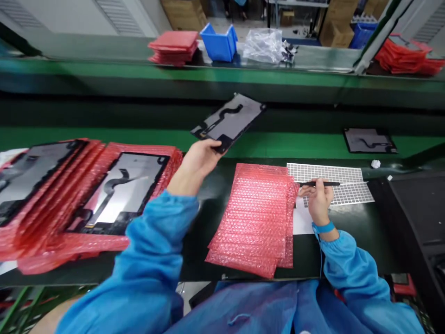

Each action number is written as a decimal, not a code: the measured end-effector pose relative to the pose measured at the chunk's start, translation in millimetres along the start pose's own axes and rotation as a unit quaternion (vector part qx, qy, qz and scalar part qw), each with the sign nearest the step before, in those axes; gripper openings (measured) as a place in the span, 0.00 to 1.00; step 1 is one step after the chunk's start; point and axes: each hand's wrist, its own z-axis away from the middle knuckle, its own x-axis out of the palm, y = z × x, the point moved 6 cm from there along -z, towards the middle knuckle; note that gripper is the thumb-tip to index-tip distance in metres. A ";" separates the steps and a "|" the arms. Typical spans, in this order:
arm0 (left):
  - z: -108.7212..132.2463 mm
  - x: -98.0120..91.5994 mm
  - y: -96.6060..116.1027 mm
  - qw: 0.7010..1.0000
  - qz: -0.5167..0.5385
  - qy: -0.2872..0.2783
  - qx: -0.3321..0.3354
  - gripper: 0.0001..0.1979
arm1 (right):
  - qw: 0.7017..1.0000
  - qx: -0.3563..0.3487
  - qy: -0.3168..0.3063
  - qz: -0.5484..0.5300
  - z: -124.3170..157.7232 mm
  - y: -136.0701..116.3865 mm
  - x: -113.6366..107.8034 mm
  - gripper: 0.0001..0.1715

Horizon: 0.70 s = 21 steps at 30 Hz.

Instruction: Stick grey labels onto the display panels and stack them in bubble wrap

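Observation:
My left hand grips a tablet screen panel by its near edge, thumb on top. The panel is held tilted above the bench, its grey back and black ribbon cable facing me. In my right hand is a thin black pen-like tool, pinched between the fingers and lying level. A blue wrist strap circles my right wrist. Beneath that hand lie white sheets of grid labels. A stack of red bubble-wrap bags rests on the bench between my arms.
At left, more screen panels lie on piled red bubble wrap. Another panel sits at the far right. The back ledge holds red bags, a blue bin and clear plastic. A dark case stands at right.

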 end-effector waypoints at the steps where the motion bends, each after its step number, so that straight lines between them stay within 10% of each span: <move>1: 22.2 -5.2 -8.2 1.000 0.025 -0.008 -0.003 0.12 | 1.000 -0.007 0.007 0.001 -3.0 -3.4 -1.8 0.27; 10: 236.0 5.3 -126.3 0.955 0.206 0.010 -0.212 0.19 | 0.995 -0.007 -0.033 0.097 -29.6 -31.2 -21.2 0.28; 21: 261.1 15.1 -173.5 0.935 0.223 0.096 -0.257 0.20 | 0.941 0.067 -0.181 0.279 -24.1 -17.4 -45.0 0.32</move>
